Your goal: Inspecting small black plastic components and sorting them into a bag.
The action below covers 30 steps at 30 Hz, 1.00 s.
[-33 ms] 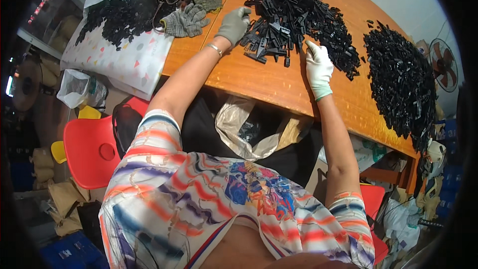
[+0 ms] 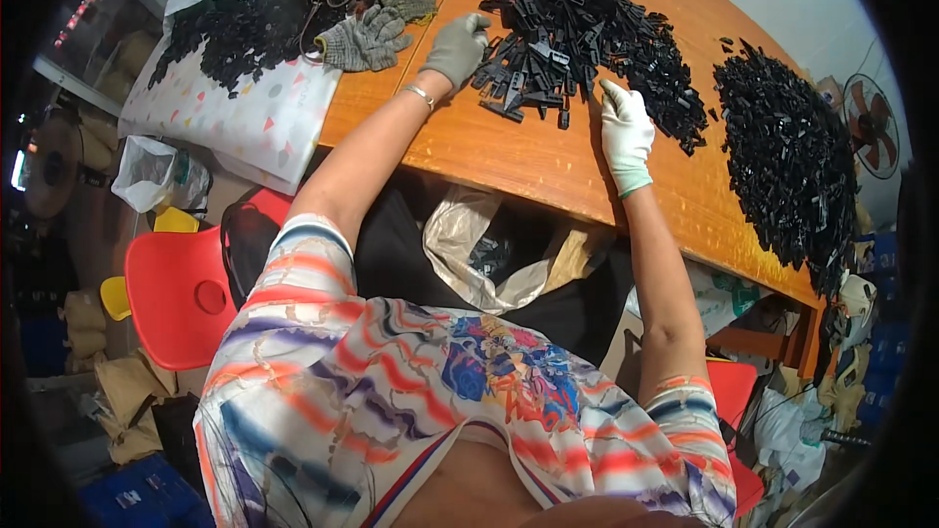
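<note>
A grey glove covers my left hand (image 2: 456, 52), which rests at the left edge of a heap of slim black plastic parts (image 2: 533, 66) on the wooden table. Its fingers are curled in, and whatever they may hold is hidden. My right hand (image 2: 627, 135), in a white glove, is at the heap's near right side. Thumb and forefinger are drawn together there, their tips close to the black parts; I cannot make out a piece between them. Between my hands, several loose parts lie along the heap's near edge.
At the right lies another big pile of black parts (image 2: 787, 152). Small black pieces (image 2: 249, 39) cover a patterned sheet at the left, beside knitted gloves (image 2: 364, 42). An open bag (image 2: 452, 240) with black parts hangs below the table edge (image 2: 518, 189). A red chair (image 2: 176, 298) stands left.
</note>
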Each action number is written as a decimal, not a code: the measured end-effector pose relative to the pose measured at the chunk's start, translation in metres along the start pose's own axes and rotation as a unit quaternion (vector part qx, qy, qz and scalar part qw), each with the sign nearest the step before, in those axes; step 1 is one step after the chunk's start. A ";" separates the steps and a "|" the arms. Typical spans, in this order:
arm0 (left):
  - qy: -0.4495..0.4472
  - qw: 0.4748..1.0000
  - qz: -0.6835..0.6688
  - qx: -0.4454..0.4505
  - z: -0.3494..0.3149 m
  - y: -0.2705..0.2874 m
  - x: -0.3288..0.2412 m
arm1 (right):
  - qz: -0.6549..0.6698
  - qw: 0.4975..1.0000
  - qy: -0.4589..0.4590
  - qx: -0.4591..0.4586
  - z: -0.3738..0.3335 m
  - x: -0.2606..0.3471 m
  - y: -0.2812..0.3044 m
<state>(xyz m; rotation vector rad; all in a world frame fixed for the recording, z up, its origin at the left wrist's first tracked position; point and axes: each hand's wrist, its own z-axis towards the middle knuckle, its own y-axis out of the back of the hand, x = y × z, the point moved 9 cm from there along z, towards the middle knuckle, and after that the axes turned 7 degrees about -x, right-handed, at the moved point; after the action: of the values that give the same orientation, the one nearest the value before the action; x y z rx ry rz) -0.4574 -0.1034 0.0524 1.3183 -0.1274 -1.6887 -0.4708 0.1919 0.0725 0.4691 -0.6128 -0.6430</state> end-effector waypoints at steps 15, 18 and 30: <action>0.017 0.953 0.270 0.134 0.007 -0.014 -0.013 | 0.076 0.986 -0.101 0.108 -0.023 -0.006 -0.014; -0.018 0.958 0.258 0.120 0.004 -0.013 -0.022 | 0.029 0.989 -0.086 0.116 -0.021 -0.014 -0.017; 0.216 0.831 -0.497 0.128 -0.101 -0.010 -0.058 | 0.336 0.886 -0.300 0.107 -0.038 -0.020 -0.018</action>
<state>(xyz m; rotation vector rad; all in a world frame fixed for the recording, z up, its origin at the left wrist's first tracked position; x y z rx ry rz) -0.3856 -0.0112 0.0453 2.1590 0.7537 -2.1682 -0.4663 0.2009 0.0266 0.2215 -1.3708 -0.0314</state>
